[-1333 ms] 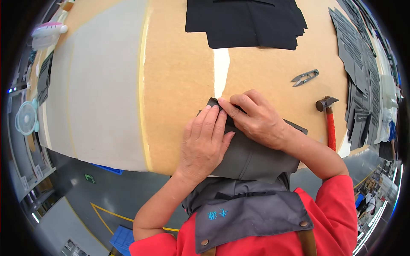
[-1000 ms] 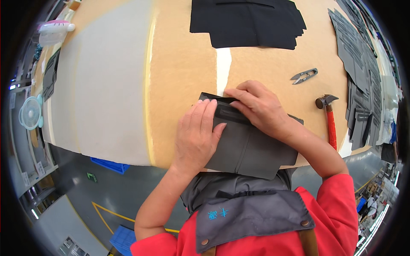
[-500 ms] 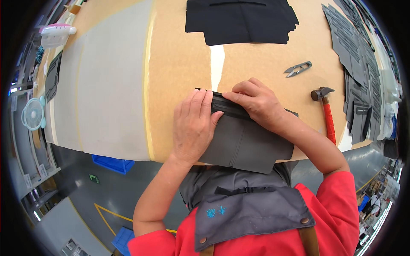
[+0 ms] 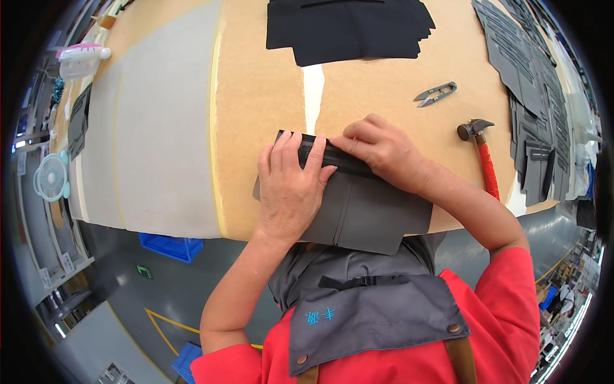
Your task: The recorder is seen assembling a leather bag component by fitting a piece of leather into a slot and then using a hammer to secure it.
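Observation:
A dark grey flat panel point(image 4: 377, 217), looking like cut leather or coated fabric, lies at the table's near edge and reaches slightly over it. Along its far side runs a black strip point(image 4: 348, 164) with ridged lines. My left hand point(image 4: 289, 189) rests flat across the panel's left part, fingers spread and pressing down on the strip. With thumb and fingertips together, my right hand point(image 4: 389, 157) pinches the panel's far edge beside the left fingers. The exact fold under the right fingertips is hidden.
Thread snips point(image 4: 437, 94) and a red-handled hammer point(image 4: 484, 157) lie to the right. Stacked black panels point(image 4: 348, 32) sit at the far side, and grey pieces point(image 4: 527, 96) pile along the right edge. A grey sheet point(image 4: 160, 128) covers the table's left part, beyond which is a small fan point(image 4: 51, 176).
My left fingers have spread apart and shifted slightly along the strip. The right hand keeps its pinch at the far edge. The whole view has moved a little.

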Tool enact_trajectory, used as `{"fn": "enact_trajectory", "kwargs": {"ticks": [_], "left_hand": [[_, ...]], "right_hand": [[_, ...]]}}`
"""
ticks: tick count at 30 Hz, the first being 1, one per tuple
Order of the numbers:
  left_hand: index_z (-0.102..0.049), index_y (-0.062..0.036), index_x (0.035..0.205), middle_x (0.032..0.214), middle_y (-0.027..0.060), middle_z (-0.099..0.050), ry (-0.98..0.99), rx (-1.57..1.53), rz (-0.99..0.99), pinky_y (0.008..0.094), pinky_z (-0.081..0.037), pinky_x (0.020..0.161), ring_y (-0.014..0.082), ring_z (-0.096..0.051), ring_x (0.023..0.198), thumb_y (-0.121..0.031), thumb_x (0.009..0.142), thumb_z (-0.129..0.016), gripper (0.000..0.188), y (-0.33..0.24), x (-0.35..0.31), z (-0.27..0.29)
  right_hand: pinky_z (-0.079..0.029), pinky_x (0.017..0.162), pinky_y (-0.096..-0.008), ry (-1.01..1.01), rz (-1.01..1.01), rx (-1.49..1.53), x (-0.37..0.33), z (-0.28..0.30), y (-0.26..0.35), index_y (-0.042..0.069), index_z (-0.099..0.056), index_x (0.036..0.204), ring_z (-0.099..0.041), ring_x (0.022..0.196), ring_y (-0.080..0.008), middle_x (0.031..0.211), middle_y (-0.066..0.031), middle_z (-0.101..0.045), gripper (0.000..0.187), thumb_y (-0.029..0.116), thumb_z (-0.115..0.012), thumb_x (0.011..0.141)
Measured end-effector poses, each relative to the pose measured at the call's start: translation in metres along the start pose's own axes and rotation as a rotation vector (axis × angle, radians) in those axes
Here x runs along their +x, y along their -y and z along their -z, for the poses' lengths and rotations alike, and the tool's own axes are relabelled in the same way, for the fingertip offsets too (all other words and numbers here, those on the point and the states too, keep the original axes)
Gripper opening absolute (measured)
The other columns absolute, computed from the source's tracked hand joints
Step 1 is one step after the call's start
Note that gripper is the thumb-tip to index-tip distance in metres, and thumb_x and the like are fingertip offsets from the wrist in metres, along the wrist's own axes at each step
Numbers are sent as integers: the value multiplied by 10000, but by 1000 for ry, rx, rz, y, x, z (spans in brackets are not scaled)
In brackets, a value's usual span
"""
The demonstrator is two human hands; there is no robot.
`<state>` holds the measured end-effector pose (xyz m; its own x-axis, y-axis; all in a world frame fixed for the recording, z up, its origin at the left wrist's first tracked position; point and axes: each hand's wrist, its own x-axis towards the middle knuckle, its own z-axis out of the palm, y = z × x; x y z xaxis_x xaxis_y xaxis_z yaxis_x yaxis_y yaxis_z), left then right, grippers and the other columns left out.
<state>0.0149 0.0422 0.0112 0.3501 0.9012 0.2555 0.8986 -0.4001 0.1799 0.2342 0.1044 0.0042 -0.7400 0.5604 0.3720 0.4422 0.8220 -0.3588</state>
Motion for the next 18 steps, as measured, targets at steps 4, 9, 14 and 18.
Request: {"fn": "enact_trajectory", "kwargs": {"ticks": [4, 9, 14, 18], "left_hand": [[-622, -55, 1348, 1313, 151, -554, -8, 13, -9, 490, -398, 1096, 353, -537, 1250, -309, 959, -692, 469, 2, 0, 2], [-623, -58, 1345, 1296, 164, -544, 52, -26, 33, 526, -396, 1094, 358, -523, 1252, -346, 964, -686, 482, -3, 1, 6], [-624, -54, 1344, 1286, 167, -550, 23, -3, 3, 531, -399, 1088, 364, -523, 1246, -346, 969, -681, 479, -8, 1, 5], [-630, -75, 1338, 1300, 179, -540, 31, -135, -11, 543, -409, 1073, 380, -523, 1240, -341, 956, -697, 471, -10, 1, 1]], "right_hand": [[-560, 794, -374, -34, -379, 303, -3, 3, 4, 50, -734, 1152, -665, 916, -296, 1036, -96, -671, 271, 61, -729, 881], [-558, 808, -377, -55, -382, 394, -7, -3, 4, 48, -753, 1097, -658, 930, -293, 1031, -101, -673, 219, 58, -723, 881], [-552, 821, -374, -43, 9, -3, -9, -1, 3, 56, -744, 1078, -638, 960, -282, 1020, -97, -666, 218, 46, -708, 863], [-553, 811, -368, -146, -202, 130, -11, -5, 6, 42, -717, 1085, -631, 938, -272, 1006, -91, -652, 275, 61, -689, 812]]}}
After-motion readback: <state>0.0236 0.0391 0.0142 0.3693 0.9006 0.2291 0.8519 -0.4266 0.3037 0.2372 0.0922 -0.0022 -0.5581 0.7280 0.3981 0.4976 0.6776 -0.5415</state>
